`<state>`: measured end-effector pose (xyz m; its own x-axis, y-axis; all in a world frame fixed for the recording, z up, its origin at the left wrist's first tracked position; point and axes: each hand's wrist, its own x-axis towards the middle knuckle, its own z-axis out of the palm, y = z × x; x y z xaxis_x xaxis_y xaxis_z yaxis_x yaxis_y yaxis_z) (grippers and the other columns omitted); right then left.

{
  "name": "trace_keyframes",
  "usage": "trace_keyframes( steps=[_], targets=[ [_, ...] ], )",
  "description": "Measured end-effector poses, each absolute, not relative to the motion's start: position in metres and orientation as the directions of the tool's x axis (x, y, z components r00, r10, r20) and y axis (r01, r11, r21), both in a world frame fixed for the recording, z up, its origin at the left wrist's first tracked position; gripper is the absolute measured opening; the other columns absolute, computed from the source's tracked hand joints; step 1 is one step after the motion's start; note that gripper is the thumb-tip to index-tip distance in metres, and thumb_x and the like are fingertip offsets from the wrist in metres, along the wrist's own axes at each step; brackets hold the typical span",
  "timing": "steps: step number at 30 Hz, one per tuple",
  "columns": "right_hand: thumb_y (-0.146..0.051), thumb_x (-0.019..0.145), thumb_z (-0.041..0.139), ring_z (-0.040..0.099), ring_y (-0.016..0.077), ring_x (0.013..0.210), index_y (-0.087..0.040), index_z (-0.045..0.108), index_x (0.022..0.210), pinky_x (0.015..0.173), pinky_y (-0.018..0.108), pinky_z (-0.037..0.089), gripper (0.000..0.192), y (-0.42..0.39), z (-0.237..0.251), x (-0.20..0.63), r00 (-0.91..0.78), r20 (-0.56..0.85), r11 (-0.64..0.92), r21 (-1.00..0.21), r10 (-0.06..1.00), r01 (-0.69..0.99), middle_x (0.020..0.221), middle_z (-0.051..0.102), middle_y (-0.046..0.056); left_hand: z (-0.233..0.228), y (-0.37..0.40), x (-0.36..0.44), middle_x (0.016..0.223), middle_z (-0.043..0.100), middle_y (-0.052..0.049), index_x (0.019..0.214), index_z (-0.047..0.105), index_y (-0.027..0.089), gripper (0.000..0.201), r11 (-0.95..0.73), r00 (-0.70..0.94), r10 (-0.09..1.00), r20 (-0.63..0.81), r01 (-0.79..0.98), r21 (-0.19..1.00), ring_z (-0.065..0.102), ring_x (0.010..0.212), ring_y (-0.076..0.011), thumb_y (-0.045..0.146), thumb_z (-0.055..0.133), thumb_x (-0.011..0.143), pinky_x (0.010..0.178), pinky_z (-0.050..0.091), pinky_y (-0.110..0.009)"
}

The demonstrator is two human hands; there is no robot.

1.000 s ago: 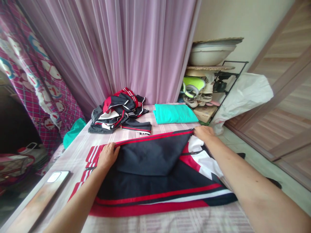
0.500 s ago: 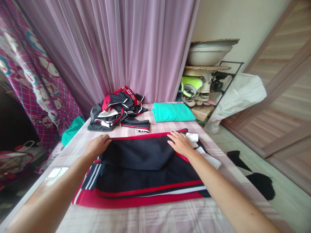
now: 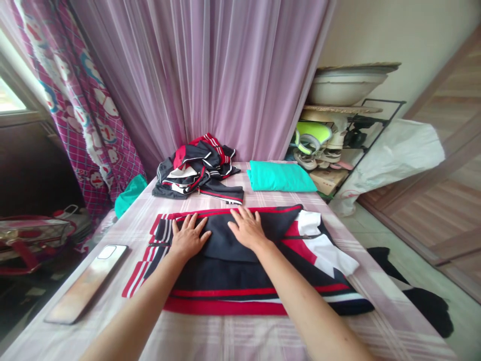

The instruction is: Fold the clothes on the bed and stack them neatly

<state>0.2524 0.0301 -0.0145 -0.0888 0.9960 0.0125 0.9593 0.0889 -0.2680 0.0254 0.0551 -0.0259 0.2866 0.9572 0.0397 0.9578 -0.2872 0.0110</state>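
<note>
A dark navy track jacket (image 3: 225,273) with red and white trim lies flat on the plaid cloth, partly folded over itself. Striped cuffs or hem show at its left end, and white and red panels at its right. My left hand (image 3: 190,236) rests palm down on the folded layer's left part, fingers spread. On the same layer, close to its far red-edged border, my right hand (image 3: 248,226) lies flat with fingers apart. Neither hand grips the fabric.
Behind the jacket sit a heap of similar clothes (image 3: 195,168) and a folded turquoise cloth (image 3: 281,176). A phone (image 3: 88,283) lies near the left edge of the plaid-covered surface (image 3: 210,338). At right stands a rack (image 3: 370,145) with shoes and basins.
My left hand has moved right, off the jacket's left end and onto its folded layer. My right hand has shifted left. The view has turned a little left, uncovering the phone.
</note>
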Motion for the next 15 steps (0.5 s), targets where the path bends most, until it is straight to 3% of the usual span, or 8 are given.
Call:
trace_keyframes(
  steps=[3,6,12,15],
  targets=[
    [-0.060,0.097,0.028,0.015,0.0320,0.150,-0.030,0.033,0.153,0.116,0.062,0.007,0.064,0.030,-0.030,0.236,-0.117,-0.080,0.094,-0.253,0.990,0.963,0.164,0.021,0.009,-0.032,0.054,0.027,0.160,0.033,-0.009,0.148,0.040,0.037,0.059,-0.295,0.294,0.955,0.029,0.955,0.019,0.027,0.147,-0.0359,0.059,0.037,0.094,0.112,0.008,-0.072],
    [-0.061,0.097,0.027,0.014,0.0312,0.150,-0.031,0.032,0.154,0.116,0.061,0.008,0.065,0.028,-0.037,0.256,-0.074,-0.086,0.053,-0.225,0.994,0.973,0.164,0.020,0.009,-0.033,0.055,0.023,0.159,0.035,-0.010,0.147,0.042,0.036,0.059,-0.308,0.306,0.950,0.057,0.951,0.032,0.029,0.145,-0.0364,0.060,0.037,0.094,0.112,0.009,-0.072],
    [-0.054,0.100,0.022,0.017,0.0263,0.150,-0.030,0.029,0.155,0.118,0.056,0.014,0.060,0.020,-0.040,0.341,0.250,-0.111,-0.262,-0.111,0.962,0.958,0.164,0.020,0.006,-0.035,0.054,0.022,0.158,0.036,-0.010,0.148,0.041,0.036,0.059,-0.315,0.311,0.947,0.074,0.948,0.051,0.030,0.145,-0.0357,0.060,0.037,0.094,0.112,0.008,-0.073],
    [-0.051,0.101,0.021,0.018,0.0248,0.150,-0.028,0.027,0.156,0.118,0.053,0.014,0.060,0.016,-0.038,0.370,0.325,-0.104,-0.331,-0.045,0.940,0.943,0.164,0.021,0.008,-0.036,0.054,0.023,0.158,0.036,-0.011,0.148,0.041,0.035,0.060,-0.324,0.319,0.944,0.083,0.944,0.059,0.029,0.146,-0.0358,0.060,0.035,0.094,0.111,0.008,-0.073]
  ],
)
